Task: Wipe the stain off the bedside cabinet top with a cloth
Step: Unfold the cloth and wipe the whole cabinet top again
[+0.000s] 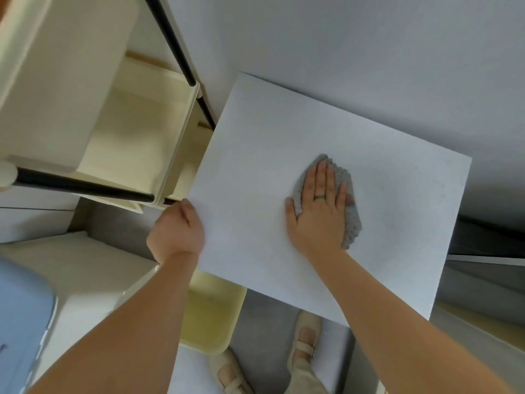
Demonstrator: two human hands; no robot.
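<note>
The hands are both engaged with the cabinet top (255,132). At its left edge the left hand (177,231) is clamped on, thumb laid over the surface and the fingers curled out of sight below the edge, so the cabinet seems to be held steady. Just beyond that same left edge a cream trolley (136,132) with black rods is seen.

Toward the middle of the cabinet top, slightly right of centre, the right hand (319,211) is spread flat with straight fingers, nothing being gripped; a ring (318,197) is worn on one finger. Under the palm the cloth (351,220) is pressed against the surface, its edges showing past the fingertips and along the right side of the hand.

The wiping step is judged to be in hand. The stain itself cannot be made out anywhere on the pale top, so how much is left cannot be told. The next stroke is judged to call for even downward pressure, with the cloth kept bunched under the palm and the left grip kept firm.

The cloth is grey, with a nubby, looped texture, and is folded or crumpled into a thick pad that looks soft and absorbent.
</note>
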